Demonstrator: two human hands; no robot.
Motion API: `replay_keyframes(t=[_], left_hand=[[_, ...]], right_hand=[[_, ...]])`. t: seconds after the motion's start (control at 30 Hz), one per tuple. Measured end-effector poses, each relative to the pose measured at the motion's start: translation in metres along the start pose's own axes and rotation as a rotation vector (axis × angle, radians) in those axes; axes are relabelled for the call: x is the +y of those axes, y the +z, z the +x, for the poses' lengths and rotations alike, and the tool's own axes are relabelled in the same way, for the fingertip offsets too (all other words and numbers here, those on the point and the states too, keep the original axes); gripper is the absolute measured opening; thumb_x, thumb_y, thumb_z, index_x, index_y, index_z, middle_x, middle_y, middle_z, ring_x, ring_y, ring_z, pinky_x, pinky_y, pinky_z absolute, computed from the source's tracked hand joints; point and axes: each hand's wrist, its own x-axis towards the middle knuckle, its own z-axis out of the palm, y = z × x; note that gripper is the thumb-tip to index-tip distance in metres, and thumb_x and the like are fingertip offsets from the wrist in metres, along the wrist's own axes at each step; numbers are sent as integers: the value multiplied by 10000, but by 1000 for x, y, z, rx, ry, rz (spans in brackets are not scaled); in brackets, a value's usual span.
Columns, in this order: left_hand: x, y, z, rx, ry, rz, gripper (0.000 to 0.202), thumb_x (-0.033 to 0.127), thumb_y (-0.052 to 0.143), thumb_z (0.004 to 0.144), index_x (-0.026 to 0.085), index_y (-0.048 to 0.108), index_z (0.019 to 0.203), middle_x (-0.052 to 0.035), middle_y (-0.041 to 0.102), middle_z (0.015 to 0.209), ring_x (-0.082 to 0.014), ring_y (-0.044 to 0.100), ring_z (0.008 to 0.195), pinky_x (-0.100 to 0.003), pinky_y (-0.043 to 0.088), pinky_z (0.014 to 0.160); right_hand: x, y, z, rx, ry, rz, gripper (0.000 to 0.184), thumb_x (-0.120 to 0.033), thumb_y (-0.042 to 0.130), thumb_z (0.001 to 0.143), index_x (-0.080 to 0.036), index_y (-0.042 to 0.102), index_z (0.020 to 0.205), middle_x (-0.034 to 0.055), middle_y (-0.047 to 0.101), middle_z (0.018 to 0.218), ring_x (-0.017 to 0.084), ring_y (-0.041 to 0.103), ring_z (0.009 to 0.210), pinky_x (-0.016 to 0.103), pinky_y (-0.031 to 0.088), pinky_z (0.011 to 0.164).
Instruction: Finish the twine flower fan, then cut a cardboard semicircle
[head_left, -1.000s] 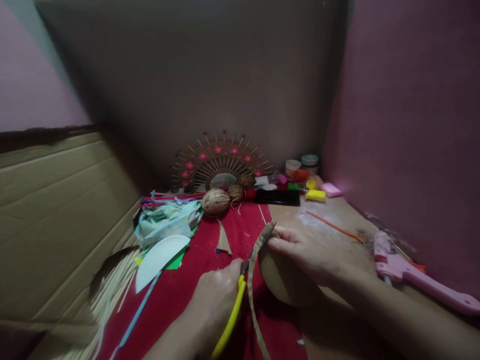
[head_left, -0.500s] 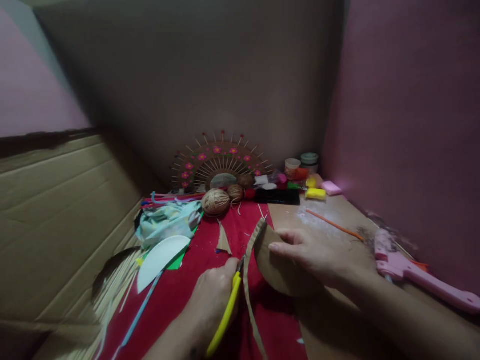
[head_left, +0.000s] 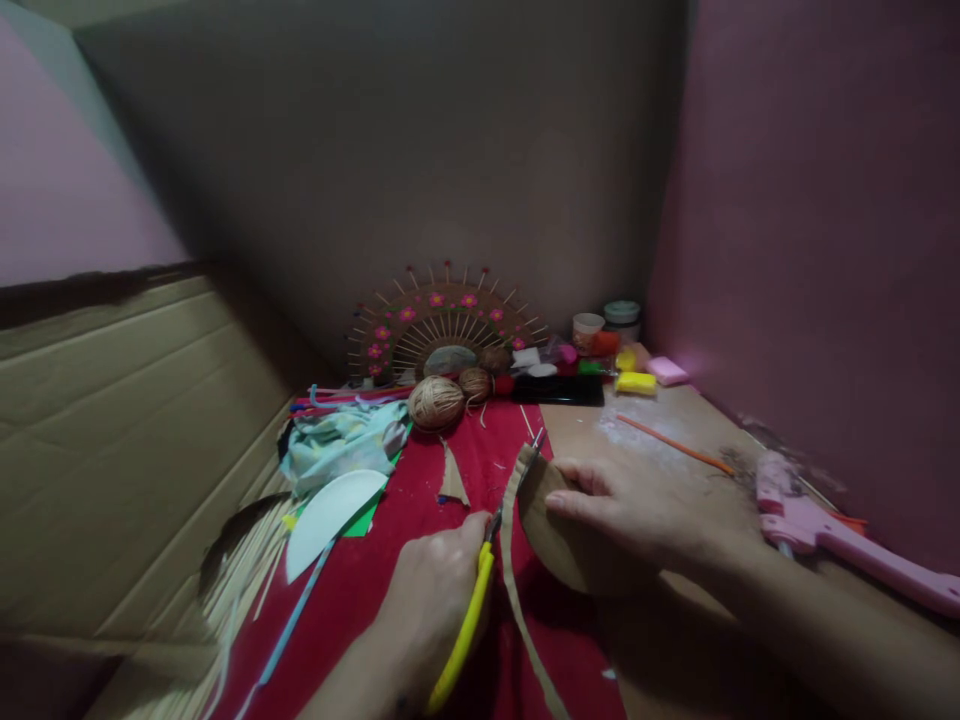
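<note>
My left hand is closed around yellow-handled scissors. Their dark blades point away from me and pass through the edge of a curved piece of brown cardboard. My right hand pinches that cardboard from the right, thumb on top. Along the blades a narrow cardboard strip is parting from the piece and hangs down toward me. A small pointed cardboard scrap lies just beyond my left hand on the red cloth.
Balls of twine sit in front of a flower-decorated fan of sticks. Left are a crumpled light-green cloth and a white paper piece. A pink glue gun and an orange stick lie at right. Cardboard walls the left.
The scissor tips now show slightly farther past the cardboard's far edge. Hands, scissors and cardboard appear a little farther right, as the whole view has shifted slightly.
</note>
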Motion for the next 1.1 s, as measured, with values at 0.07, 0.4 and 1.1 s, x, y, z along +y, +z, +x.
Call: replay_keyframes(t=[0.07,0.4,1.1], left_hand=[[0,-1,-1,5,6,-10,232,231,366,844,202,524,1012,-66,682,816,-244,649,779,-277,409,615],[-3,9,0,35,18,-84,148,179,416,754,188,529,850,-60,653,731,-209,617,663,-254,378,562],[-3,3,8,253,-31,-936,380,391,382,850,138,462,1121,-80,650,842,-162,629,663,-279,500,590]], right_hand=[[-1,1,0,-11,-1,56,119,-264,531,735,-220,612,810,18,621,760,156,535,675,256,387,575],[-7,-3,1,-8,-32,-74,94,-268,527,743,-217,606,749,15,634,767,173,548,700,270,395,601],[-18,-4,-1,335,-167,-175,102,-239,487,776,-181,550,720,14,613,740,144,523,675,255,389,590]])
